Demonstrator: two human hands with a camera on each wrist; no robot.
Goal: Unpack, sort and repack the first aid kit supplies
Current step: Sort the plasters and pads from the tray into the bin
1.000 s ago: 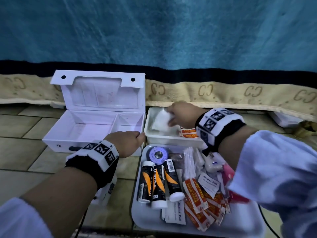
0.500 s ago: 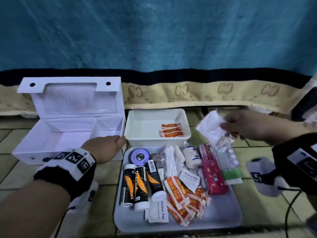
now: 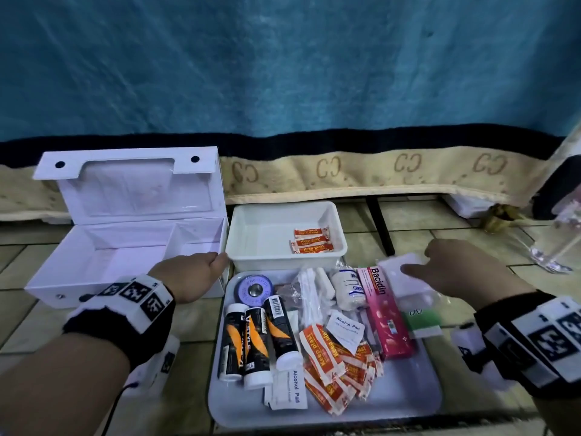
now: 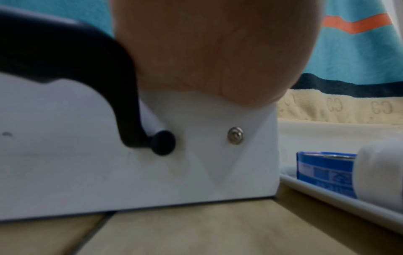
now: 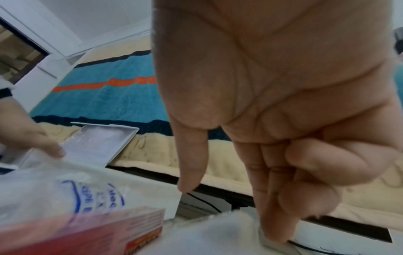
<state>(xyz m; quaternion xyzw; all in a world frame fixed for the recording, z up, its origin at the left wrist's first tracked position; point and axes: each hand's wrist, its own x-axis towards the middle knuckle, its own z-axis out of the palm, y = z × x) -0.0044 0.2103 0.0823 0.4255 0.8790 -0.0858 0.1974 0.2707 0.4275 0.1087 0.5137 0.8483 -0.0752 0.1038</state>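
We record the white first aid box (image 3: 125,247) standing open on the tiled floor (image 3: 31,325), lid upright, both inner compartments bare. Our left hand (image 3: 191,275) rests on its front right corner, fingers curled over the rim; the left wrist view shows the palm against the box wall above a metal stud (image 4: 235,135) and a black handle (image 4: 87,86). We count this as a grip on the box. Just right of the box sits a small white tub (image 3: 283,256) holding three orange-and-white plaster strips (image 3: 311,240). In front of it lies a pale tray (image 3: 393,401) carrying a blue tape roll (image 3: 253,286), three black-and-orange tubes (image 3: 257,332), cotton swabs (image 3: 309,294), a rolled bandage (image 3: 349,289), a pink box marked Bacidin (image 3: 388,313), alcohol pad sachets (image 3: 344,327) and a heap of plasters (image 3: 336,366). Our right hand (image 3: 452,272) hovers over the tray's right edge with a white packet (image 3: 399,275) at its fingertips; in the right wrist view the thumb is folded against the fingers (image 5: 272,198) and their tips meet a white, blurred surface. We cannot tell whether the packet is pinched or only touched. A green-and-white packet (image 3: 423,319) lies beneath it, and a blue blanket (image 3: 283,73) hangs behind.
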